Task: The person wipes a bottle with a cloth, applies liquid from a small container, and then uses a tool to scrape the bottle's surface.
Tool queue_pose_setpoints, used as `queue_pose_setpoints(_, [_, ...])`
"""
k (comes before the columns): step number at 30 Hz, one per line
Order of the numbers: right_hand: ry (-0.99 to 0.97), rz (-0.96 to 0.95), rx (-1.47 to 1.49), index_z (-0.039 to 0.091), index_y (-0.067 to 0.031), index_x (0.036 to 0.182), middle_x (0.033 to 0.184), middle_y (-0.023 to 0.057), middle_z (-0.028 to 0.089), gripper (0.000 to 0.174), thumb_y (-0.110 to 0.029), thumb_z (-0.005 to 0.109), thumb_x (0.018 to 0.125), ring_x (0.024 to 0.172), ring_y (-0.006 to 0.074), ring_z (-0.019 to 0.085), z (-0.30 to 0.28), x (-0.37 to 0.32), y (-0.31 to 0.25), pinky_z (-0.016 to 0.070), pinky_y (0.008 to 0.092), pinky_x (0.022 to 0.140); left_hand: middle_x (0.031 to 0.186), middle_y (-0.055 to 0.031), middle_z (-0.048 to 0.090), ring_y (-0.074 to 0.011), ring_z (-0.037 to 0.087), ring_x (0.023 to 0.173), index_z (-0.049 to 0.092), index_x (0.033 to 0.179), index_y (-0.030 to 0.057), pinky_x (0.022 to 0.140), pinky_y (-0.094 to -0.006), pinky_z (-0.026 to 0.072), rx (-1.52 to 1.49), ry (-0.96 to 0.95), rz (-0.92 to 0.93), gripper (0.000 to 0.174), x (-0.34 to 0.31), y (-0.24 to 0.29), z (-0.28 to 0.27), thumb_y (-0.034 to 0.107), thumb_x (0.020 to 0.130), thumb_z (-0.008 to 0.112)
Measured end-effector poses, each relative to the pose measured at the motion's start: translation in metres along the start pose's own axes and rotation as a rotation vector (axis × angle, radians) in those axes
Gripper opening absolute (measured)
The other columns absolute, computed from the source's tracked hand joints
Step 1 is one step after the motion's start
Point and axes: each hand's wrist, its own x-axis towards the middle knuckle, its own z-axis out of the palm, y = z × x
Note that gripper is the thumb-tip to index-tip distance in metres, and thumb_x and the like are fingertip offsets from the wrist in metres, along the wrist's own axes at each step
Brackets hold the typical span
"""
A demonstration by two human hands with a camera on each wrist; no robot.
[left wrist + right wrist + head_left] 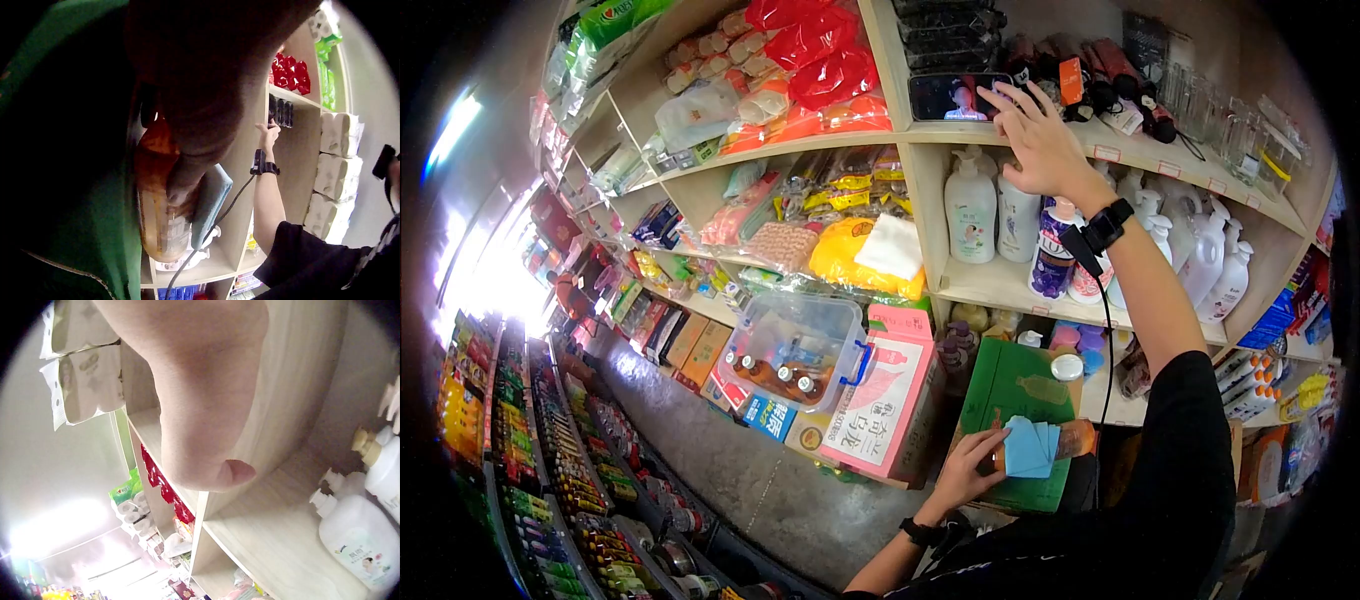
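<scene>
My left hand [972, 472] grips an amber-tinted clear bottle [1077, 440] lying on its side on a green box [1000, 385]. A folded light blue cloth [1030, 448] lies over the bottle's middle, beside the fingers. In the left wrist view the thumb presses along the bottle [165, 219], and the cloth [211, 203] stands at its side. My right hand [1040, 145] is raised to the upper shelf, fingers spread at a smartphone [960, 98] with a lit screen. The right wrist view shows that hand [203, 425] from behind, hiding its fingertips. A round white lid [1067, 368] sits on the green box.
Pump bottles [972, 210] line the shelf below the phone. Dark umbrella-like packs [1100, 80] and glasses [1240, 135] stand right of it. A clear bin [850, 320] of brown bottles and a pink carton [880, 400] are left. A black cable [1108, 350] hangs from the right wrist.
</scene>
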Motion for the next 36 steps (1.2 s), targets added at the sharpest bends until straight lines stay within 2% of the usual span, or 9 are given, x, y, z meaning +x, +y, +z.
queue_pose_setpoints(7, [0.065, -0.029, 0.13, 0.054, -0.0052, 0.117, 0.161, 0.016, 0.045, 0.054, -0.02, 0.079, 0.071, 0.154, 0.0375, 0.034, -0.012, -0.001, 0.004, 0.0242, 0.0565, 0.13, 0.148, -0.0146, 0.06, -0.0371, 0.059, 0.133, 0.058, 0.155, 0.016, 0.108, -0.0491, 0.0539, -0.031, 0.04, 0.004, 0.086, 0.006, 0.001, 0.001, 0.006, 0.077, 0.092])
queue_pose_setpoints(9, [0.12, -0.025, 0.222, 0.053, -0.0052, 0.119, 0.158, 0.0169, 0.047, 0.056, -0.019, 0.079, 0.072, 0.152, 0.0394, 0.036, -0.025, -0.01, -0.01, 0.0271, 0.0559, 0.128, 0.142, -0.013, 0.064, -0.0339, 0.063, 0.128, 0.06, 0.153, 0.016, 0.107, -0.0423, 0.0547, 0.027, 0.076, 0.041, 0.082, 0.006, -0.001, -0.001, 0.007, 0.077, 0.09])
queue_pose_setpoints(11, [-0.056, 0.131, 0.495, 0.051, -0.0051, 0.124, 0.147, 0.0204, 0.053, 0.059, -0.016, 0.079, 0.073, 0.145, 0.0426, 0.041, -0.06, -0.038, -0.045, 0.0344, 0.0551, 0.121, 0.142, -0.0136, 0.064, -0.0337, 0.063, 0.128, 0.06, 0.153, 0.0163, 0.107, -0.0421, 0.0545, 0.024, 0.082, 0.033, 0.082, 0.007, 0.002, -0.001, 0.007, 0.077, 0.09])
queue_pose_setpoints(14, [-0.335, 0.082, 0.672, 0.052, -0.0045, 0.124, 0.131, 0.0231, 0.06, 0.054, -0.019, 0.079, 0.079, 0.128, 0.0433, 0.055, -0.095, -0.119, -0.123, 0.0444, 0.0556, 0.109, 0.142, -0.014, 0.064, -0.0331, 0.063, 0.128, 0.061, 0.152, 0.0165, 0.107, -0.0415, 0.0543, -0.015, 0.073, -0.021, 0.081, 0.003, 0.004, 0.002, 0.011, 0.077, 0.092])
queue_pose_setpoints(16, [-0.417, -0.029, 0.795, 0.054, -0.003, 0.126, 0.146, 0.0251, 0.057, 0.057, -0.029, 0.082, 0.084, 0.131, 0.0433, 0.056, -0.112, -0.169, -0.172, 0.0484, 0.0533, 0.109, 0.142, -0.0136, 0.063, -0.0322, 0.064, 0.126, 0.061, 0.152, 0.0159, 0.105, -0.0403, 0.0561, -0.013, 0.074, -0.021, 0.081, 0.003, 0.005, 0.001, 0.013, 0.078, 0.092])
queue_pose_setpoints(19, [-0.699, 0.071, 0.771, 0.05, 0.0039, 0.143, 0.159, 0.0275, 0.047, 0.078, -0.053, 0.075, 0.096, 0.139, 0.0452, 0.052, -0.111, -0.255, -0.225, 0.0436, 0.0517, 0.116, 0.142, -0.0141, 0.063, -0.0319, 0.065, 0.125, 0.061, 0.152, 0.015, 0.103, -0.0396, 0.0572, -0.034, 0.087, -0.028, 0.08, 0.004, 0.004, 0.003, 0.015, 0.079, 0.092])
queue_pose_setpoints(25, [-0.622, 0.22, 0.694, 0.048, 0.0031, 0.147, 0.148, 0.0248, 0.058, 0.085, -0.05, 0.082, 0.09, 0.126, 0.0425, 0.062, -0.111, -0.297, -0.258, 0.0487, 0.0509, 0.11, 0.145, -0.0164, 0.059, -0.0348, 0.064, 0.125, 0.058, 0.154, 0.0158, 0.106, -0.0412, 0.0546, -0.053, -0.005, -0.037, 0.081, 0.004, 0.011, -0.005, 0.016, 0.08, 0.091])
queue_pose_setpoints(30, [-0.652, 0.173, 0.677, 0.045, 0.0045, 0.153, 0.155, 0.0239, 0.052, 0.096, -0.052, 0.085, 0.086, 0.136, 0.0408, 0.055, -0.117, -0.284, -0.263, 0.0433, 0.0476, 0.116, 0.15, -0.023, 0.053, -0.0414, 0.053, 0.138, 0.051, 0.153, 0.0012, 0.118, -0.0465, 0.0438, 0.173, -0.002, 0.004, 0.084, -0.007, 0.042, -0.048, 0.031, 0.085, 0.09])
queue_pose_setpoints(36, [-0.593, 0.172, 0.751, 0.047, 0.0004, 0.151, 0.153, 0.02, 0.054, 0.096, -0.051, 0.087, 0.081, 0.135, 0.0365, 0.056, -0.093, -0.289, -0.267, 0.0432, 0.0473, 0.115, 0.101, -0.0122, 0.072, -0.0323, 0.071, 0.093, 0.072, 0.127, 0.0058, 0.083, -0.0427, 0.0576, 0.312, -0.134, 0.323, 0.055, -0.032, 0.137, -0.148, 0.032, 0.083, 0.092])
